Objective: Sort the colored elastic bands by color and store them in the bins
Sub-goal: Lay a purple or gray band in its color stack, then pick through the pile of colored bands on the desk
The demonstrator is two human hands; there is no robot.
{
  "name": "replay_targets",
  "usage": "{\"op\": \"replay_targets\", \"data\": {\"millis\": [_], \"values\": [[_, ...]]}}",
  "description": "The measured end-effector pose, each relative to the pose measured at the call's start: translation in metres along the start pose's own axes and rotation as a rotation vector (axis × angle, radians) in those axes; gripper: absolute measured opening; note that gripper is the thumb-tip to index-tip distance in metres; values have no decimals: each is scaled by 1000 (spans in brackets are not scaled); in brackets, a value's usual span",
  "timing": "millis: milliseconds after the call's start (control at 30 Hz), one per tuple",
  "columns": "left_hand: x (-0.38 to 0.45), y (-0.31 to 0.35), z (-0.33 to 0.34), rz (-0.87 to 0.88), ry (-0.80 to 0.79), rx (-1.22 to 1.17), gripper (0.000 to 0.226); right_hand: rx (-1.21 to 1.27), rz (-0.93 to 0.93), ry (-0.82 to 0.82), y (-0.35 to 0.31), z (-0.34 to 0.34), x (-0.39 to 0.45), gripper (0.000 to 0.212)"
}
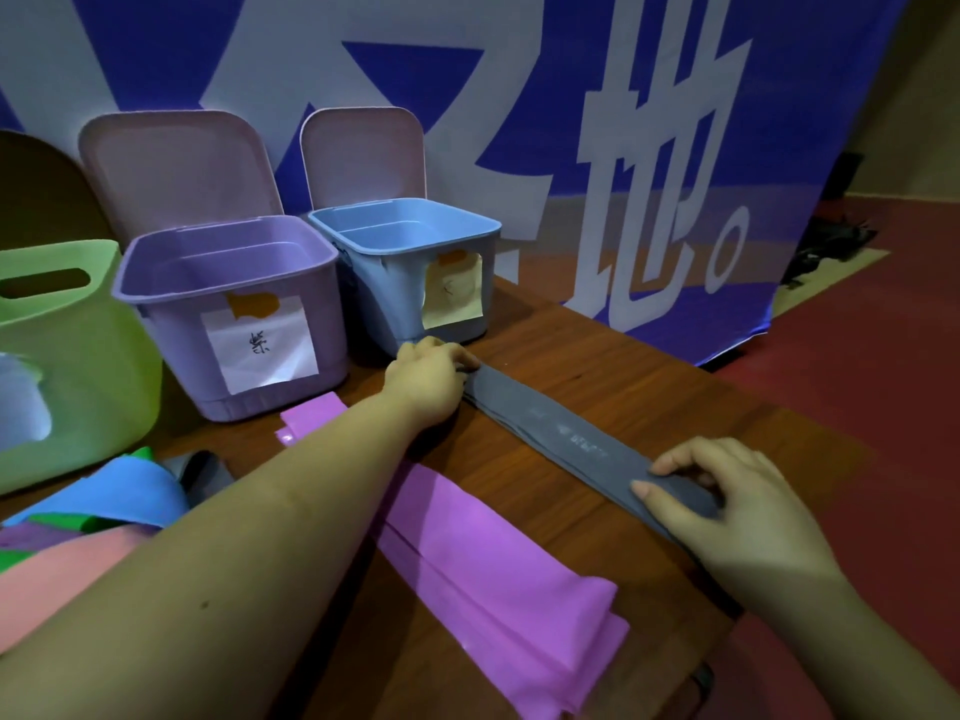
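Observation:
A long grey elastic band (566, 433) lies stretched flat on the wooden table (649, 376). My left hand (426, 379) grips its far end just in front of the blue bin (410, 262). My right hand (727, 506) holds its near end, thumb on top and fingers curled over it. A folded pink-purple band (493, 569) lies on the table under my left forearm. The purple bin (228, 314) stands open beside the blue one, both with paper labels. A green bin (72, 356) stands at the left.
A heap of bands in blue, green, purple, salmon and grey (104, 511) lies at the near left. A blue and white banner (623, 148) hangs behind the bins. The table's right edge (810, 459) drops to a red floor.

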State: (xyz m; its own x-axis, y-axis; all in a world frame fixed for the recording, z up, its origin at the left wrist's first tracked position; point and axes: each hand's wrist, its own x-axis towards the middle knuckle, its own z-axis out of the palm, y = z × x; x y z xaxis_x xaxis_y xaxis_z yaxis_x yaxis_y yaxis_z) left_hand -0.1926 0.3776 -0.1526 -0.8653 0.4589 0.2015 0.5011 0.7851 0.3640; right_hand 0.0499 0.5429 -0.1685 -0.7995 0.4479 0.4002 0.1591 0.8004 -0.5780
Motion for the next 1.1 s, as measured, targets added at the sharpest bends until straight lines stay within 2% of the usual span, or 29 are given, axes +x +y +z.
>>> {"op": "replay_targets", "data": {"millis": [133, 267, 467, 533, 600, 633, 733, 833, 967, 1100], "values": [[-11, 2, -6, -35, 32, -4, 24, -3, 43, 30, 3, 5, -1, 18], [-34, 7, -18, 32, -20, -1, 27, -7, 54, 12, 5, 6, 3, 18], [-93, 21, -46, 184, -116, 90, 30, -52, 164, -212, -3, -9, 11, 20], [-118, 21, -63, 223, -121, 138, 31, -302, 140, -284, -16, -19, 14, 20], [-144, 15, -82, 262, -111, 173, 32, -566, 45, -298, -36, -26, 15, 29], [-158, 11, -91, 274, -95, 184, 33, -611, -14, -288, -49, -27, 13, 34], [-199, -14, -118, 275, -41, 223, 34, -482, -161, -295, -96, -17, -2, 39], [-237, -52, -146, 232, -44, 381, 42, -328, -353, -358, -146, 5, -21, 36], [-282, -109, -176, 42, -25, 443, 40, -227, -597, -400, -209, 35, -43, 35], [-310, -148, -184, -162, 32, 369, 47, -250, -789, -433, -253, 67, -56, 36]]}}
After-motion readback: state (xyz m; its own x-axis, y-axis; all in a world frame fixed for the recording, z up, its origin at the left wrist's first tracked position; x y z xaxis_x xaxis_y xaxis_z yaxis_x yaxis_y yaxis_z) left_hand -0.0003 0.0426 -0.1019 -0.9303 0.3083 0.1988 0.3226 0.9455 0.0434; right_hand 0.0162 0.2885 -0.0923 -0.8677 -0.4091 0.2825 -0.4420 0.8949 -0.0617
